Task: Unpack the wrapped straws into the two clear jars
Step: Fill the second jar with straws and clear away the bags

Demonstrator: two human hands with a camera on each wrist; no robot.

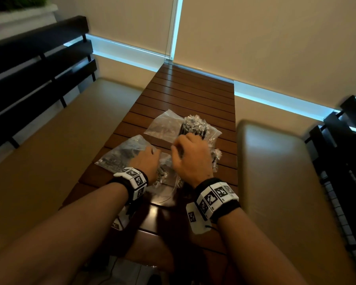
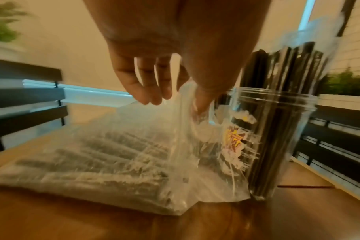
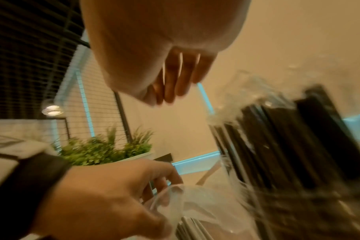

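A clear plastic bag [image 1: 119, 155] of black wrapped straws [image 2: 88, 164] lies on the wooden slatted table [image 1: 183, 95]. My left hand [image 2: 187, 100] pinches the bag's mouth between thumb and forefinger and lifts it a little. Just right of that hand stands a clear jar [image 2: 277, 129] packed with upright black straws. In the head view, a bunch of upright straws [image 1: 193, 124] shows behind my right hand [image 1: 185, 155]. The right hand [image 3: 169, 91] hovers above the left hand [image 3: 113, 186] beside the jar [image 3: 288, 146]. Its fingers hang loosely curled, with nothing seen in them.
A second, flatter clear bag [image 1: 164, 124] lies farther back on the table. Beige cushioned benches [image 1: 275, 171] with black slatted backs [image 1: 29, 79] flank the narrow table. A green plant [image 3: 105, 151] stands off to the side. Blinds close off the far end.
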